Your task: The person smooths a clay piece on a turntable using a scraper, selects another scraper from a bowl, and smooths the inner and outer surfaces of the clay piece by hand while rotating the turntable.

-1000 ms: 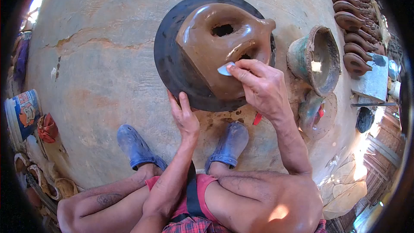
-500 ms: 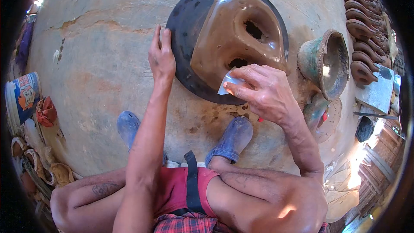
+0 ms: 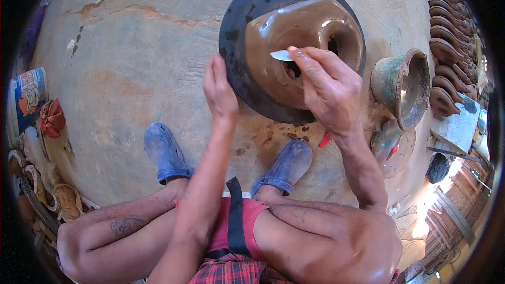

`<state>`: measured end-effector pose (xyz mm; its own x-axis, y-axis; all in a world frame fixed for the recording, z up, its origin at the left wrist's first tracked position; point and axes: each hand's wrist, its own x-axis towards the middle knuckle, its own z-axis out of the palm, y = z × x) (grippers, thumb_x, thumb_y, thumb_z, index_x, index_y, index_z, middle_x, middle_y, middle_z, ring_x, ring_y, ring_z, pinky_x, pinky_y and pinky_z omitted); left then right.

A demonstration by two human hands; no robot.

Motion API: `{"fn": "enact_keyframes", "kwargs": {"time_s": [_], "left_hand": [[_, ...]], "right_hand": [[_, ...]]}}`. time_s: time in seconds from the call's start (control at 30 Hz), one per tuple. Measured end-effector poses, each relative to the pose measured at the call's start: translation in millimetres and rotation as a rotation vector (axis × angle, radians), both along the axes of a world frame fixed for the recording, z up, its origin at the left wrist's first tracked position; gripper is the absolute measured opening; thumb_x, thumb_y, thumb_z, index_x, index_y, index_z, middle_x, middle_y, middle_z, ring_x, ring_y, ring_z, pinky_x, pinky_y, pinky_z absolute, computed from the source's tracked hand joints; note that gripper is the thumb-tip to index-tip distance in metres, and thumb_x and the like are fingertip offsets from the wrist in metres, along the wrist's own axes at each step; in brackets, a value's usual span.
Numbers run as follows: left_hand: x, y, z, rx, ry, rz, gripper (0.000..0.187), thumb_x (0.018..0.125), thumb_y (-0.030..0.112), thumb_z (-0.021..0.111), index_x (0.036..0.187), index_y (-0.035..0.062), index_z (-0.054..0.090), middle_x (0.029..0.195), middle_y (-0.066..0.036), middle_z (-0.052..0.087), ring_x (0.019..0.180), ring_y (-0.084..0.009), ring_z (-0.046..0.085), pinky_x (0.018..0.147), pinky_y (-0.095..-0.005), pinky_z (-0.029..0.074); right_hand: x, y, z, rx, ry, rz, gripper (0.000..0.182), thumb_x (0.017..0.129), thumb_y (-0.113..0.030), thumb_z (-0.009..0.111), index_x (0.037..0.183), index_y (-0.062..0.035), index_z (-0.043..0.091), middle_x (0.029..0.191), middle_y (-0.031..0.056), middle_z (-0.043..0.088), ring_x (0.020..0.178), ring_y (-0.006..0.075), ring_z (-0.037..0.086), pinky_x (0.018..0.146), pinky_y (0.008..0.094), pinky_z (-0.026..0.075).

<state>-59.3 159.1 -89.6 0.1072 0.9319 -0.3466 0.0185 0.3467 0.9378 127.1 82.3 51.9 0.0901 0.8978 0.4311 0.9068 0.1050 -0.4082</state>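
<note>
looking down from the head view, we see the wet clay piece on the dark round disc has turned since a moment ago; its holed end now points to our right, long axis running across the disc. our left hand has shifted to the disc's near edge, fingers flat and together. our right hand pinches a pale scraper against the clay beside its lower opening. a green pot stands to the right on the floor.

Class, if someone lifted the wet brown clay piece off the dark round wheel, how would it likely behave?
The clay piece looks glossy and wet, so probably slippery and easily dented. Its openings suggest hollow walls that might sag. The right hand touches it only with a thin white scraper.
</note>
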Motion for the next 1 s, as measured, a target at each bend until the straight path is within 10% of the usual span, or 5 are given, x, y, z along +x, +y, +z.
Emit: {"fn": "enact_keyframes", "kwargs": {"time_s": [0.2,1.0], "left_hand": [[7,-71,24,-0.049,-0.019,0.005,0.064,0.118,0.047,0.042,0.149,-0.0057,0.058,0.14,-0.021,0.069,0.132,-0.0319,0.063,0.114,-0.0399,0.045],[57,163,16,0.231,0.362,-0.487,0.068,0.102,0.064,0.06,0.127,0.0043,0.079,0.123,-0.024,0.078,0.118,-0.0391,0.075,0.104,-0.0425,0.054]], "right_hand": [[-16,1,-9,-0.083,-0.046,0.083,0.042,0.084,-0.001,0.075,0.124,-0.0091,0.079,0.11,0.013,0.074,0.096,0.0298,0.075,0.075,0.039,0.064],[11,53,16,-0.246,-0.252,0.367,0.025,0.083,-0.008,0.072,0.106,-0.0143,0.08,0.101,0.0078,0.073,0.094,0.0268,0.074,0.085,0.0415,0.058]]}}
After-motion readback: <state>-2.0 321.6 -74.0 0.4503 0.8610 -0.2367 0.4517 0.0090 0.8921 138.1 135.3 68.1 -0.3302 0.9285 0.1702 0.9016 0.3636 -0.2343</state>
